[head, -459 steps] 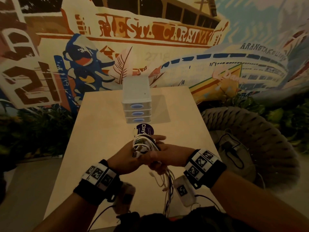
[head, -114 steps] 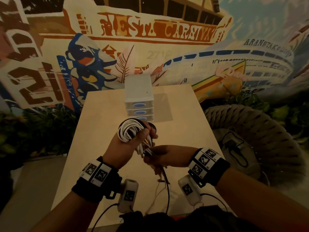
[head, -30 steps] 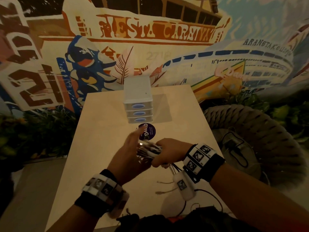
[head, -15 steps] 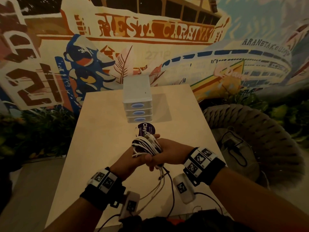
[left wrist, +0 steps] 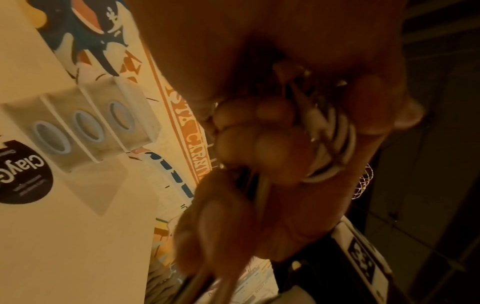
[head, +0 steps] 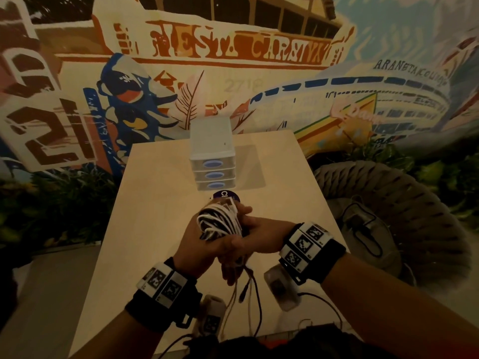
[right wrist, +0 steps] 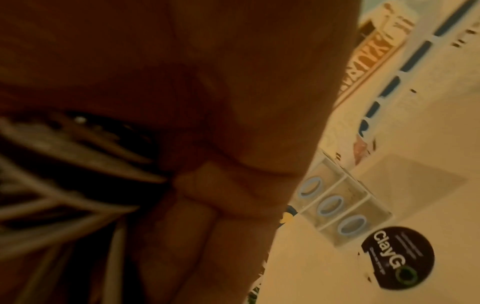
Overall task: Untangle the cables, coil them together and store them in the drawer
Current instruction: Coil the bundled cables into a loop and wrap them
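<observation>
A coil of white and dark cables [head: 219, 224] is held above the beige table [head: 155, 229], in front of me. My left hand [head: 199, 244] grips the coil from the near left side. My right hand [head: 261, 229] wraps round it from the right, fingertips over its far side. Loose cable tails [head: 246, 288] dangle below both hands. In the left wrist view white cable loops [left wrist: 335, 144] sit inside curled fingers. The small white drawer unit [head: 212, 161] stands further back on the table, its three drawers closed.
A round dark ClayGo sticker [head: 225, 196] lies on the table between the hands and the drawer unit. A woven round seat [head: 388, 216] with a black cord on it stands right of the table. A painted mural wall [head: 233, 60] is behind.
Both hands still hold the coil. It has tilted more upright, and the loose tails now hang straight down instead of trailing to the lower left.
</observation>
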Demonstrator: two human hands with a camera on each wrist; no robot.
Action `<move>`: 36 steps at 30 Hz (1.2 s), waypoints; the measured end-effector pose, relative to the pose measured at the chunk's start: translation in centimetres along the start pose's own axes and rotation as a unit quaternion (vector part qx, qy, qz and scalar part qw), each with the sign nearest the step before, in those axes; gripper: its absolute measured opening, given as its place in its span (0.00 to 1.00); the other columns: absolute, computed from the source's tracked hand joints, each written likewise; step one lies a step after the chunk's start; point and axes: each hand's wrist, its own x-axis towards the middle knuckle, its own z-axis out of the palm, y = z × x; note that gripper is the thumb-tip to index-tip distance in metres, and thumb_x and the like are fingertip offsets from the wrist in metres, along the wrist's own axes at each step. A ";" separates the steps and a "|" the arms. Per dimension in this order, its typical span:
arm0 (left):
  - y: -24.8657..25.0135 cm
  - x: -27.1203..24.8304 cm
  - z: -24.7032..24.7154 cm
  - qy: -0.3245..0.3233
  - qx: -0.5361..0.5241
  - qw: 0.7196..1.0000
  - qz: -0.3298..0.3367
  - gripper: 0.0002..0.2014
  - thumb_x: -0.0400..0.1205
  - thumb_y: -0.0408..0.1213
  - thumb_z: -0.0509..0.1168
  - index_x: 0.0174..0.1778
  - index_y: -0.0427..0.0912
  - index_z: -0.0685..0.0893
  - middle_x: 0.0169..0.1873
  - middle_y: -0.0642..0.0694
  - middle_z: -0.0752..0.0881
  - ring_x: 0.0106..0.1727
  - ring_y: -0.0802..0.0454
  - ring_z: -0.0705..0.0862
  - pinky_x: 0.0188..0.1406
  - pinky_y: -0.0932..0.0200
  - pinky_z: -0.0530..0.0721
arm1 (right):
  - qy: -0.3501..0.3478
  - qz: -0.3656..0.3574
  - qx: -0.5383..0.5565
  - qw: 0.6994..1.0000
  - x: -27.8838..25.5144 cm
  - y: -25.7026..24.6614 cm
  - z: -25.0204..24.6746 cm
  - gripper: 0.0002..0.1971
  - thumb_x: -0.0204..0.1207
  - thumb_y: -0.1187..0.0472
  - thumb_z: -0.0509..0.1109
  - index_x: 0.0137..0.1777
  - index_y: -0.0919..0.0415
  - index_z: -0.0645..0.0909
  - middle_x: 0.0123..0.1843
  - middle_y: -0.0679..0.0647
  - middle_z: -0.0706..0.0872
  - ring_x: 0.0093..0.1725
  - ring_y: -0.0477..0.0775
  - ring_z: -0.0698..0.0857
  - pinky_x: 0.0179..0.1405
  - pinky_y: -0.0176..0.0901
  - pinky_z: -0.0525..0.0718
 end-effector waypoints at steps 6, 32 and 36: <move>0.2 1.1 -0.6 0.052 0.110 0.992 0.031 0.10 0.74 0.34 0.78 0.44 0.37 0.83 0.40 0.43 0.86 0.47 0.36 0.87 0.55 0.35 0.86 | 0.008 -0.011 0.038 0.999 0.8 0.4 0.5 0.07 0.79 0.65 0.74 0.50 0.50 0.86 0.44 0.49 0.90 0.45 0.49 0.90 0.51 0.45 0.89; -0.9 0.5 -2.2 -0.194 0.648 0.737 0.014 0.27 0.67 0.50 0.82 0.61 0.53 0.82 0.61 0.52 0.86 0.63 0.48 0.82 0.59 0.51 0.83 | 0.050 0.143 0.239 0.959 1.0 4.8 0.0 0.45 0.77 0.20 0.46 0.40 0.65 0.80 0.35 0.60 0.78 0.28 0.52 0.68 0.30 0.42 0.70; -1.4 0.0 -1.4 -0.195 0.681 0.706 -0.005 0.27 0.69 0.50 0.81 0.62 0.51 0.83 0.66 0.48 0.86 0.66 0.42 0.83 0.59 0.46 0.84 | 0.026 0.143 0.196 0.970 1.2 5.0 -0.4 0.48 0.73 0.17 0.46 0.42 0.65 0.83 0.35 0.59 0.81 0.28 0.53 0.73 0.31 0.43 0.74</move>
